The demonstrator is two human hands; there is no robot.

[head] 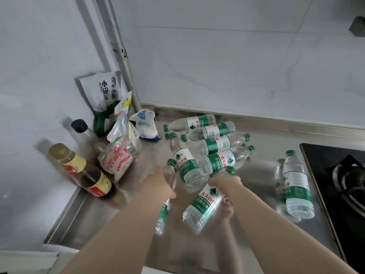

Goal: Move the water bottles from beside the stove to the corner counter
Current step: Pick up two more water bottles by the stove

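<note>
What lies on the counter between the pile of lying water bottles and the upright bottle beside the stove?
In the head view, only bare steel counter separates the pile from the upright bottle.

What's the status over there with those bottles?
Left hand and right hand each gripping a water bottle. Five lying piled near corner. One upright bottle left beside stove.

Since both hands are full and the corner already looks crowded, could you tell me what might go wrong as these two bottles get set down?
1. The five bottles lying in the corner pile are round and loose; dropping more onto them could send some rolling toward the counter edge.
2. The left hand works close to the dark sauce bottle and the snack bag; a careless swing might knock them over.
3. The right hand holds its bottle near the neck, so it could slip.
</note>
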